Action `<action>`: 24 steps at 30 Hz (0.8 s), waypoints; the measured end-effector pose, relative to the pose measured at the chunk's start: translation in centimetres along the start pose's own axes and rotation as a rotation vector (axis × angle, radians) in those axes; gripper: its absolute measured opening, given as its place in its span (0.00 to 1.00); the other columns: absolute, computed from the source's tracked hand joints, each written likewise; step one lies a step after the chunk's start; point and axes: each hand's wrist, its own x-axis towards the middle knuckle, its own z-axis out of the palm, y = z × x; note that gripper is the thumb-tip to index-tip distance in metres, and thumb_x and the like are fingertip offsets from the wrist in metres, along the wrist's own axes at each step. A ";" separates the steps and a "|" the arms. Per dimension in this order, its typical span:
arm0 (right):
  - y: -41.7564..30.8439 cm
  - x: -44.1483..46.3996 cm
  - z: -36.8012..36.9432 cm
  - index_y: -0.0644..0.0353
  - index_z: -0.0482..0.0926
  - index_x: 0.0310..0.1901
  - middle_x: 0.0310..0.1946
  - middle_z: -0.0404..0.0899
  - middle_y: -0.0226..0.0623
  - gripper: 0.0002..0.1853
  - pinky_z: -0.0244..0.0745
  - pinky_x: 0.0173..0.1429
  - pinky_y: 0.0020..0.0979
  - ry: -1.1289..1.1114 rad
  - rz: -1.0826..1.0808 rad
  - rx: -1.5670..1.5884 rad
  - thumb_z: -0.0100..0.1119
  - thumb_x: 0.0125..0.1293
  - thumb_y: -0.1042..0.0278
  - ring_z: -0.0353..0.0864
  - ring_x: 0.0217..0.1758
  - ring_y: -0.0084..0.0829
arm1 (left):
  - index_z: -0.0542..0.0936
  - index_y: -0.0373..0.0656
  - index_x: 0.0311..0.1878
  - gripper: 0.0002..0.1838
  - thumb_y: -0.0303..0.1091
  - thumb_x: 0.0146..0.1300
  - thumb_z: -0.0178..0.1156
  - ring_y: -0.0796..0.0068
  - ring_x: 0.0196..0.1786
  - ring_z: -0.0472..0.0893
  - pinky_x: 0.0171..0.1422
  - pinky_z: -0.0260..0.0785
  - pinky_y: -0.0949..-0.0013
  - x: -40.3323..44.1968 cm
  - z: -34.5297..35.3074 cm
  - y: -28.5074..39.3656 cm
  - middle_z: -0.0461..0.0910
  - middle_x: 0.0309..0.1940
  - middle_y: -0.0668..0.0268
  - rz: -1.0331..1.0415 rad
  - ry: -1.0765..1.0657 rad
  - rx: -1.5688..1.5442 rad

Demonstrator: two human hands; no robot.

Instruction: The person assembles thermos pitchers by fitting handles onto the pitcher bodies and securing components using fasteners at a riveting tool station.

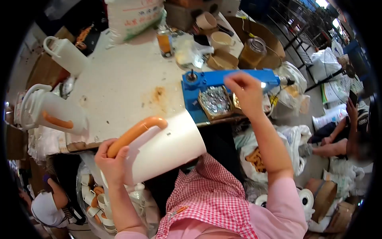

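My left hand (113,157) is wrapped round the orange handle (137,133) of a white jug body (169,147), thumb along the handle's end. The jug body lies tilted on its side over my lap and the table's front edge, its wide end toward the right. My right hand (246,93) hovers above the blue metal fixture (238,75), thumb and fingers pinched and slightly blurred; whatever is between the fingertips cannot be made out. Below and left of it sits a small box of shiny metal screws (215,101). A second small box (237,101) is partly hidden behind the hand.
White jugs (59,111) stand at the table's left edge. A white sack (135,20), a bottle (164,41) and a glass jar (253,51) are at the back. Bags of white and orange parts (97,203) flank my lap. Another person's arm (334,147) shows at right.
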 end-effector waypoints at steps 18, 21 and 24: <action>-0.3 7.2 6.0 0.66 0.87 0.40 0.31 0.86 0.30 0.07 0.75 0.40 0.22 -0.367 0.006 0.026 0.67 0.67 0.70 0.79 0.34 0.17 | 0.82 0.35 0.42 0.19 0.29 0.51 0.80 0.81 0.36 0.77 0.44 0.71 0.77 0.4 -0.7 -0.7 0.81 0.33 0.70 0.080 0.010 -0.067; 0.0 7.3 6.2 0.67 0.87 0.39 0.29 0.85 0.29 0.08 0.73 0.38 0.22 -0.338 -0.001 -0.009 0.69 0.66 0.70 0.79 0.32 0.17 | 0.82 0.35 0.43 0.19 0.29 0.51 0.80 0.81 0.36 0.77 0.44 0.71 0.77 0.2 -0.8 -0.9 0.81 0.34 0.70 0.052 -0.020 -0.076; -0.1 7.1 6.0 0.62 0.87 0.43 0.34 0.89 0.30 0.07 0.80 0.43 0.21 -0.337 -0.120 -0.245 0.67 0.68 0.69 0.85 0.38 0.17 | 0.82 0.35 0.44 0.20 0.31 0.52 0.80 0.82 0.37 0.77 0.44 0.70 0.77 -0.2 -0.7 -1.5 0.81 0.34 0.70 0.094 -0.025 0.058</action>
